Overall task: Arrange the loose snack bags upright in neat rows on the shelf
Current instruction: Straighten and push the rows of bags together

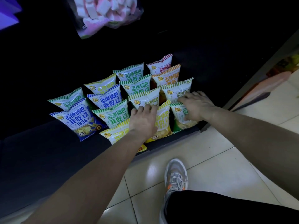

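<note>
Several striped snack bags stand upright in rows on a low dark shelf (182, 135). My left hand (142, 121) reaches over a yellow bag (163, 122) in the front row, and its fingers touch the face of a green bag (145, 99) behind. My right hand (196, 106) grips the top of the front-right green bag (178, 114), with the thumb on its face and the fingers spread toward another green bag (176, 91) behind it. A blue bag (77, 121) leans at the front left. A yellow-green bag (114, 135) lies partly under my left wrist.
A clear bag of pink and white marshmallows (105, 12) hangs above the shelf. Pale floor tiles (218, 159) lie in front, with my grey sneaker (175, 177) on them. Another display (275, 73) stands at the right. The shelf's left part (40, 151) is dark.
</note>
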### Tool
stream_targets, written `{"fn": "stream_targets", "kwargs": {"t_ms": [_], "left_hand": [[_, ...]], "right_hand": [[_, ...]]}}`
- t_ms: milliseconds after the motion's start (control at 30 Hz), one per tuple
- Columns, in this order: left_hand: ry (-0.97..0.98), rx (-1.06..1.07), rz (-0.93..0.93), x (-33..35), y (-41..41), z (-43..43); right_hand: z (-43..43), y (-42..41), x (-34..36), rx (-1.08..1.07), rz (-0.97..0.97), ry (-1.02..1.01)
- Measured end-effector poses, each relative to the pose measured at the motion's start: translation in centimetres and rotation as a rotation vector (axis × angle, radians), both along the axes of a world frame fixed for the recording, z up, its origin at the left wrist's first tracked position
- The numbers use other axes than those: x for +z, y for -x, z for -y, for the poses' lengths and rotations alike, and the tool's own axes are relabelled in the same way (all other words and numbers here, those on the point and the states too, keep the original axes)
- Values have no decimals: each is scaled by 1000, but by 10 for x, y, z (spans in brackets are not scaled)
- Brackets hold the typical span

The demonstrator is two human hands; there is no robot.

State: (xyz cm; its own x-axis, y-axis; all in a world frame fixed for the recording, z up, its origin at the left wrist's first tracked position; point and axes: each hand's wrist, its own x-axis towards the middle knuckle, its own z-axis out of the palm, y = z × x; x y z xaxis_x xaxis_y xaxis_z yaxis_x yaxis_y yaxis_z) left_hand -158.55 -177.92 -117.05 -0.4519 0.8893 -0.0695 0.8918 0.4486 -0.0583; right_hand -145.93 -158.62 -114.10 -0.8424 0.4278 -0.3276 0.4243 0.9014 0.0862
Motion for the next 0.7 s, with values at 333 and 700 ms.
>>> {"fn": "stream_targets", "kwargs": {"t_ms": [333,700], "left_hand": [[-150,59,113,17,23,10],[-155,133,185,35,58,27]], "right_hand": [[11,19,21,-50,-199,78],[23,58,37,-118,-239,114]]}}
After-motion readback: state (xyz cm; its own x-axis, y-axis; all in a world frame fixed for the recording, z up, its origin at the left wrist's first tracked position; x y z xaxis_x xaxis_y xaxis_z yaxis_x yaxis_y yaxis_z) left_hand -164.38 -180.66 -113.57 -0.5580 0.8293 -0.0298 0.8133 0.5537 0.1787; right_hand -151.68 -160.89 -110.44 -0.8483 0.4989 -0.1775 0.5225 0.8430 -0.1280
